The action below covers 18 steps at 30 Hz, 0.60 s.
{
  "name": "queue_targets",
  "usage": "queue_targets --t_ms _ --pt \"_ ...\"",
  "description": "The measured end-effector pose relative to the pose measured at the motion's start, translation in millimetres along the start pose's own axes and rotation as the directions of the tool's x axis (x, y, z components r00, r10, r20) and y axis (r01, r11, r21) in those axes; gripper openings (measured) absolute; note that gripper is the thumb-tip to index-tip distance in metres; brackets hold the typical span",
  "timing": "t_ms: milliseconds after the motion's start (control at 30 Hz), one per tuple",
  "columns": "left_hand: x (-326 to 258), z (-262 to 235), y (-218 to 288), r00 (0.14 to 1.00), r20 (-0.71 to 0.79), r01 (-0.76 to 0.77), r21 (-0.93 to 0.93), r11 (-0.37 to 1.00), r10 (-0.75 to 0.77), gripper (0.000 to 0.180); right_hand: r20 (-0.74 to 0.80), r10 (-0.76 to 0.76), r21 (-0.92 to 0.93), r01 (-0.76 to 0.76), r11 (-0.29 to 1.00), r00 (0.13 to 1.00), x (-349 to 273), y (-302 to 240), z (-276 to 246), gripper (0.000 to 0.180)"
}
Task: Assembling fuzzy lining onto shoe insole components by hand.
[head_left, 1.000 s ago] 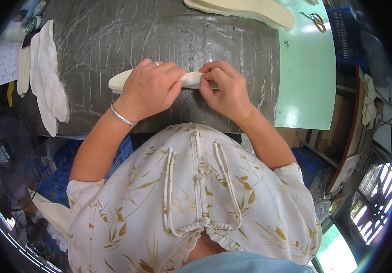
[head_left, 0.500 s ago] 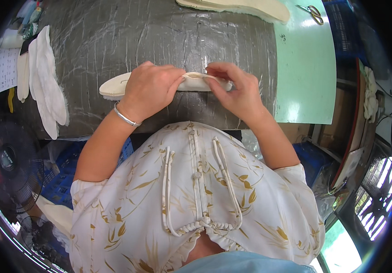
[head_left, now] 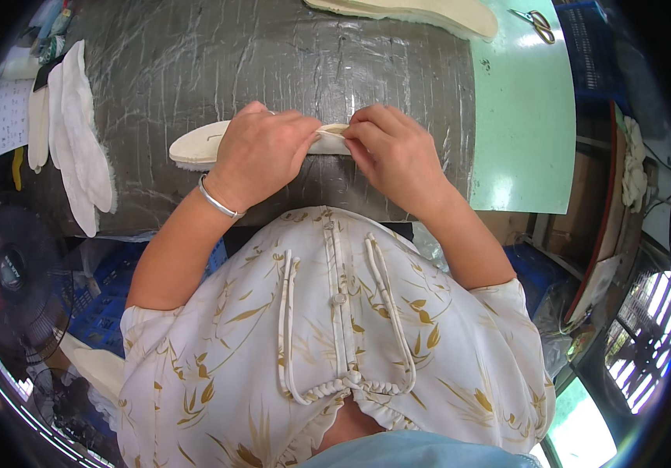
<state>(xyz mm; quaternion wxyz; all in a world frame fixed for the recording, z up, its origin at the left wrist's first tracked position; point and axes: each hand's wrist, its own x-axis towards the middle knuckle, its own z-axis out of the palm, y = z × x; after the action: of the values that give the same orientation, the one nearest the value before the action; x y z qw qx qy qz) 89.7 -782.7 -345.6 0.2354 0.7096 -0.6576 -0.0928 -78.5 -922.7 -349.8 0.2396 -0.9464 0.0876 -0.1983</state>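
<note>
On the grey tabletop (head_left: 273,70), the right hand (head_left: 399,156) has closed, pinching the cream insole (head_left: 195,146) toward three o'clock while the left hand (head_left: 265,152) grips toward nine, securing both sides

Workspace bright; soft glare on green sheet (head_left: 521,129); barred window (head_left: 646,339) overexposed; fisheye rim black, edges curved.

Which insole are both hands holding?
The cream insole gripped by the left hand and right hand. The white insoles at the left and the cream one farther off lie untouched.
</note>
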Motion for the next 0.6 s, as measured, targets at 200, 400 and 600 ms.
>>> queue_targets --t_ms 200,400,600 --pt "-1 0 2 0.998 0.009 -0.055 0.013 0.998 0.055 0.01 -0.115 0.055 0.099 -0.044 0.994 0.992 -7 1 16 0.011" --pt "-4 3 1 0.995 0.042 -0.088 0.057 0.994 0.086 0.018 -0.177 0.202 0.219 -0.161 0.962 0.963 -11 -3 23 0.016" --pt "7 6 11 0.998 0.059 0.016 -0.082 0.997 -0.011 0.016 -0.135 0.263 0.281 -0.218 0.935 0.955 -11 -9 21 0.028"
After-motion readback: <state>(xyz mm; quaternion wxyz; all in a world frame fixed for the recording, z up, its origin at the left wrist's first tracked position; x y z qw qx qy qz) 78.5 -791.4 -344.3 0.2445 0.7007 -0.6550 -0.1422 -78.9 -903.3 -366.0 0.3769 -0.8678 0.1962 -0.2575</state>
